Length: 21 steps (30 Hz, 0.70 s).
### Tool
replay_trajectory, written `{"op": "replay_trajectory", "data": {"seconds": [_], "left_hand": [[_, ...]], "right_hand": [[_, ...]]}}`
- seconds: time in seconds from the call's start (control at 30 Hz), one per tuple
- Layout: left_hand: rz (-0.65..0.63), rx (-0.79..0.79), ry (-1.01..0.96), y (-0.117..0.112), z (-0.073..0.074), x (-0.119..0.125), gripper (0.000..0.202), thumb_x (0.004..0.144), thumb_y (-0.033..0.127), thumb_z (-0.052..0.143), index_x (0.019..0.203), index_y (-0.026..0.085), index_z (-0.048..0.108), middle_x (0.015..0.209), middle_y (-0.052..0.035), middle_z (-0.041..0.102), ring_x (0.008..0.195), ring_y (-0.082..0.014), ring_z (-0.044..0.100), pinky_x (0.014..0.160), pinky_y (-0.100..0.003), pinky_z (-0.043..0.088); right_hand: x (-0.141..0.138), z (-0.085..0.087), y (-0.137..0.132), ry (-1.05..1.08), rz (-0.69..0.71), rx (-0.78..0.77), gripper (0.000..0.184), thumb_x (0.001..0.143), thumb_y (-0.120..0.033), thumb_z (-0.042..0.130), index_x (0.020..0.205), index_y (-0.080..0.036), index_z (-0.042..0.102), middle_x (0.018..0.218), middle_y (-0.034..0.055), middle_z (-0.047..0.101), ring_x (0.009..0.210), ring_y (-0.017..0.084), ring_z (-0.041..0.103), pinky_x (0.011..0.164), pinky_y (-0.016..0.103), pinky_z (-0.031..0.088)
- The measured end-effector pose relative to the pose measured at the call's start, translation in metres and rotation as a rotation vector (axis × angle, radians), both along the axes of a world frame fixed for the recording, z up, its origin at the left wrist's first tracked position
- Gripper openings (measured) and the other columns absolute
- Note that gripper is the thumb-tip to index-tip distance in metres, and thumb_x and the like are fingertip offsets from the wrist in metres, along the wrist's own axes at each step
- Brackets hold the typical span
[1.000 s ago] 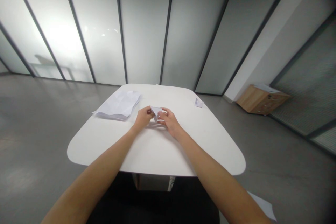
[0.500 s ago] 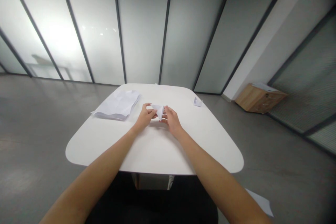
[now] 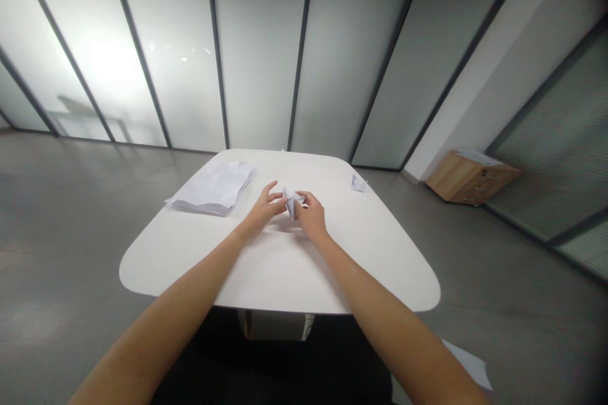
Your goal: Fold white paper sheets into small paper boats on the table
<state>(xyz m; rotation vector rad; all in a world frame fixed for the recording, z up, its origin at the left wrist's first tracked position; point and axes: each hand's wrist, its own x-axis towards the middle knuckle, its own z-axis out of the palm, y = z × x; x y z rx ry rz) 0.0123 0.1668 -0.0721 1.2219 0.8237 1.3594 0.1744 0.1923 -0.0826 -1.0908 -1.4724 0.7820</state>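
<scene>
I am watching both hands working just above the middle of the white table (image 3: 285, 272), where a small folded paper (image 3: 291, 201) is being held clear of the tabletop. The right hand (image 3: 311, 215) is closing on it, fingers and thumb pinching its right side. The left hand (image 3: 261, 212) is meeting its left edge with the fingers fanning out, and I cannot tell whether it is gripping or only touching. Judging by the compact, pointed shape, I am reading the folding as well under way, with several creases already in, though the hands working at it suggest the piece is not finished. A loose stack of sheets (image 3: 213, 190) is lying on the table's far-left part, and I am judging those to be unfolded. One small folded piece (image 3: 358, 183) is sitting near the table's far-right edge, possibly a finished one. The paper is showing very small between the hands, so I am not making out its creases or its exact form, and the right hand's fingers are covering part of it. A sheet on the floor (image 3: 468, 364) off the table's near-right corner is partly hidden behind the right forearm.
</scene>
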Motion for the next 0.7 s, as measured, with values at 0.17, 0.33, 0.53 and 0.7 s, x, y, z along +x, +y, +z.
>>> {"op": "replay_trajectory", "data": {"seconds": [0.17,0.33,0.53,0.7], "left_hand": [[-0.023,0.007,0.011,0.001,-0.001,-0.003,0.072,0.089,0.032,0.069,0.153,0.025,0.035,0.118,-0.0093,0.069,0.103,-0.0177,0.069,0.099,-0.039,0.054],[-0.046,0.049,0.066,0.001,-0.001,-0.005,0.081,0.082,0.023,0.071,0.154,0.028,0.034,0.116,-0.0076,0.069,0.093,-0.0162,0.07,0.091,-0.037,0.057],[0.003,0.207,0.268,0.006,-0.006,-0.01,0.072,0.084,0.033,0.074,0.149,0.028,0.044,0.137,-0.0145,0.057,0.114,-0.0242,0.064,0.086,-0.034,0.056],[0.074,0.235,0.347,0.008,-0.008,-0.012,0.07,0.081,0.034,0.078,0.142,0.019,0.047,0.119,-0.0129,0.067,0.111,-0.0245,0.065,0.091,-0.036,0.053]], "right_hand": [[0.003,-0.002,0.006,0.09,0.006,-0.07,0.038,0.082,-0.048,0.065,0.107,-0.022,0.073,0.091,0.005,0.07,0.074,0.02,0.064,0.054,0.029,0.055],[0.0,-0.001,0.007,0.33,0.173,-0.231,0.043,0.079,-0.053,0.068,0.106,-0.021,0.073,0.093,0.0049,0.073,0.071,0.018,0.064,0.058,0.03,0.054],[-0.001,0.001,0.001,0.387,0.263,-0.364,0.048,0.07,-0.052,0.079,0.105,-0.024,0.065,0.073,-0.0019,0.07,0.063,0.015,0.062,0.055,0.023,0.046],[-0.001,0.002,-0.004,0.301,0.36,-0.449,0.039,0.071,-0.043,0.078,0.105,-0.024,0.072,0.09,0.0034,0.075,0.073,0.018,0.066,0.057,0.026,0.053]]}}
